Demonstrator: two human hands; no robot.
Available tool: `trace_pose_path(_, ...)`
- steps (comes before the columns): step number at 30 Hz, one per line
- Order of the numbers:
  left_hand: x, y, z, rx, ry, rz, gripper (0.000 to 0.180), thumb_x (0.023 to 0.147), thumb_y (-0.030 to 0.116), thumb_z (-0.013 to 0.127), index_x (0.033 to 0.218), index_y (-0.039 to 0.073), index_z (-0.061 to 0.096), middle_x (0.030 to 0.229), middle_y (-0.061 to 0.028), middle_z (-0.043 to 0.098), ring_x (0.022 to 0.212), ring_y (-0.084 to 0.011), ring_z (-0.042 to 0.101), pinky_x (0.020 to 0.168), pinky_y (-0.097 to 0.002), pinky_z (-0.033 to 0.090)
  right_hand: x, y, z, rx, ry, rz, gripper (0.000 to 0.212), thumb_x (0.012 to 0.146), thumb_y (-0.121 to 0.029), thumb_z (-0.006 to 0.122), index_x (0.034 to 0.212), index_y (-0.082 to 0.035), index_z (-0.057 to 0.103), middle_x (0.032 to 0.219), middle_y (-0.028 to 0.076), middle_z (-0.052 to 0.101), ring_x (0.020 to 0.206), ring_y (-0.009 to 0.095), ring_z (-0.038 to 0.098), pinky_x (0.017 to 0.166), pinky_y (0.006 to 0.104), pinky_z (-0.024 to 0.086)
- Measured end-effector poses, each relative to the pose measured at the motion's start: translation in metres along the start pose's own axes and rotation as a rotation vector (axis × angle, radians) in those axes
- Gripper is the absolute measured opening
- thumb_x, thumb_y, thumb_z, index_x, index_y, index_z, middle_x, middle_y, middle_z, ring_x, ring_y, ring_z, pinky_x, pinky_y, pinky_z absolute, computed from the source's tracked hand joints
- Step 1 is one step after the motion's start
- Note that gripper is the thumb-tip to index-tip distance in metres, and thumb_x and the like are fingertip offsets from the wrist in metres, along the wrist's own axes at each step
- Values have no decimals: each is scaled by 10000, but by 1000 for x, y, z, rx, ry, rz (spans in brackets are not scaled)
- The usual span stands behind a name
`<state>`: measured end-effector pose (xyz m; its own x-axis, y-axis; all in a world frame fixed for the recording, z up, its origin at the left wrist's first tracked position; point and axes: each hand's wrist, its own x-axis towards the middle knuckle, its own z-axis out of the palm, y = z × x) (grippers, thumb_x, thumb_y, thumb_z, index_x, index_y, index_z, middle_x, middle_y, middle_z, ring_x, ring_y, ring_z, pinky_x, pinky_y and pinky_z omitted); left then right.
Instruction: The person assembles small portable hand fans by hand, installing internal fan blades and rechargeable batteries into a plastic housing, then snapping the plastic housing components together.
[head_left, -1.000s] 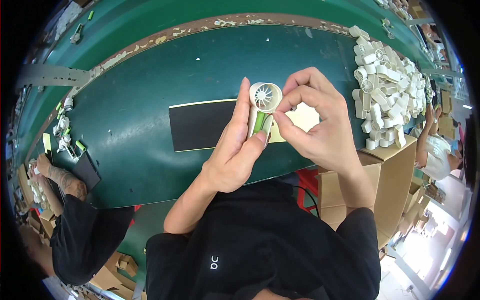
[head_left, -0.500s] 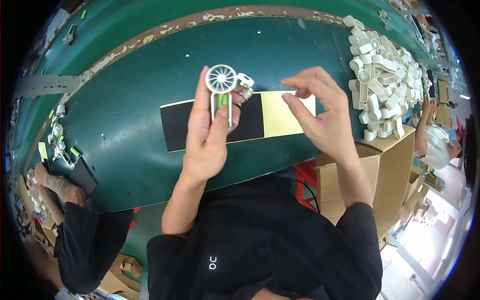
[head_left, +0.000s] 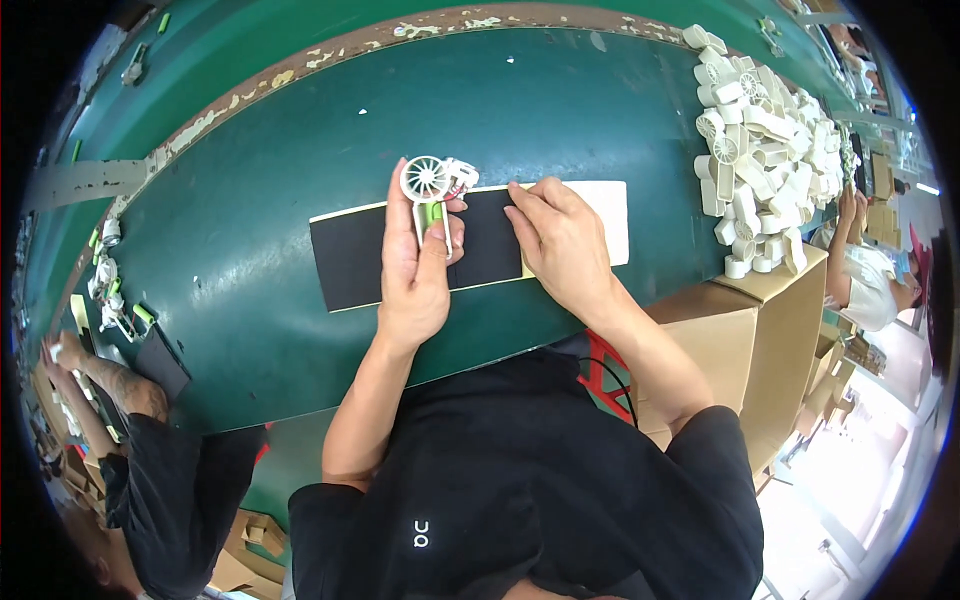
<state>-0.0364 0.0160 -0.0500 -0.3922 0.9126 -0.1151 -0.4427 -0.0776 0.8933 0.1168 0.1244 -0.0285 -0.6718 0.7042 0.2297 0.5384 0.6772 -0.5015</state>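
My left hand (head_left: 415, 285) is wrapped round a small white fan housing, its spoked round grille (head_left: 426, 178) upward and a green cylindrical battery (head_left: 433, 214) in its open body. A small white part with a red wire (head_left: 460, 178) sits beside the grille, against my fingers. Under both hands lies a black strip (head_left: 350, 260) on a pale backing sheet (head_left: 612, 225). My right hand (head_left: 565, 240) has its thumb and index finger bent together at the right end of the black strip, touching it near its upper edge. The other fingers are curled over the pale backing.
A large heap of white plastic housings (head_left: 750, 160) covers the table's right end, above a cardboard box (head_left: 745, 330). At the left, a co-worker's arm (head_left: 130, 385) reaches beside white parts with green batteries (head_left: 110, 285). Another person (head_left: 865, 285) is at the far right.
My right hand has moved left and down from above the pale backing onto the black strip's end. My left hand, still holding the fan housing, has shifted slightly; the housing has tilted.
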Motion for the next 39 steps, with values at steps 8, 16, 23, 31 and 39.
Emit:
trace_pose_path(8,-2,-10,3,91,19,38,636,1100,88,427,1664,85,132,1219,-62,568,878,-81,505,709,-200,436,6,-1,-3,106,-39,107,135,863,-54,762,982,-2,725,815,111,637,752,286,677,677,408,549)
trace_pose_path(16,-3,-7,2,131,13,22,690,1077,4,380,1669,40,27,1216,-96,572,888,-102,514,788,-247,476,16,5,-10,284,-154,240,116,855,-14,791,926,8,702,797,76,623,629,151,555,599,292,464)
trace_pose_path(23,-4,-8,5,125,17,15,689,1079,7,384,1667,33,25,1231,-103,568,903,-105,510,809,-250,476,14,5,-35,494,-179,228,98,885,-23,777,908,14,689,837,26,669,705,105,598,638,276,479)
trace_pose_path(31,-5,-3,10,354,-47,185,749,1009,-69,395,1655,-16,19,1415,-196,536,1225,-269,573,1076,-346,431,63,-59,-94,432,-571,205,123,871,-77,755,906,27,698,773,64,682,687,125,633,600,279,484)
trace_pose_path(39,-13,8,22,502,-116,258,811,940,-139,331,1660,-8,-16,1611,-189,331,1494,-252,331,1219,-349,251,70,-58,-78,219,-533,20,82,845,-32,694,858,44,665,704,168,694,693,297,723,644,397,536)
